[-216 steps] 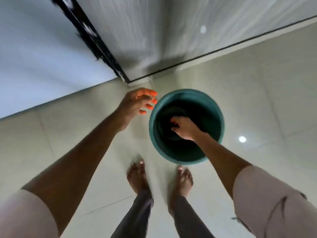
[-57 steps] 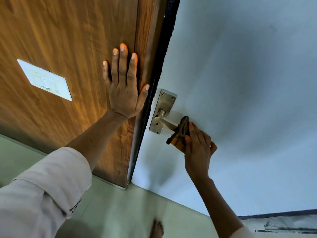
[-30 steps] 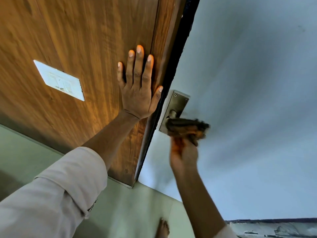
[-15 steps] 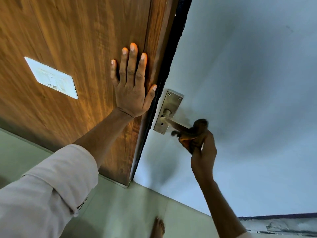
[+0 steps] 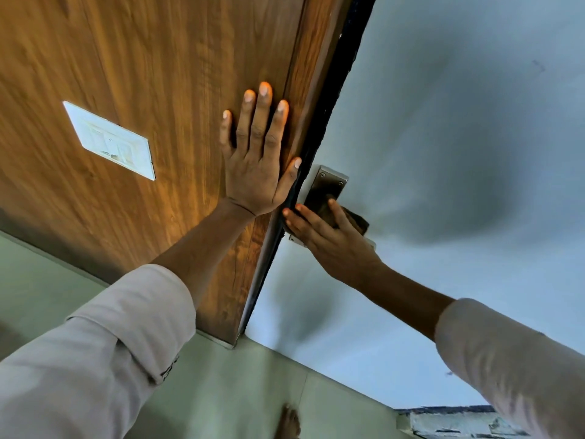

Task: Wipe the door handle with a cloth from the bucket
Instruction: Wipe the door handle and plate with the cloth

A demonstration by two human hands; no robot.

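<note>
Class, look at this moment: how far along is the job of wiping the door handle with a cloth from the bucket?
Done: the cloth is out of the bucket and at the door. In hand: the right hand presses it over the handle plate, hiding the lever, while the left hand lies flat on the wooden panel. Left: finishing the wipe; how clean the metal is cannot be judged.

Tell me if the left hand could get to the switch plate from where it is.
Probably yes: the left hand lies flat on the wooden panel, empty, with bare wood between it and the switch plate.
</note>
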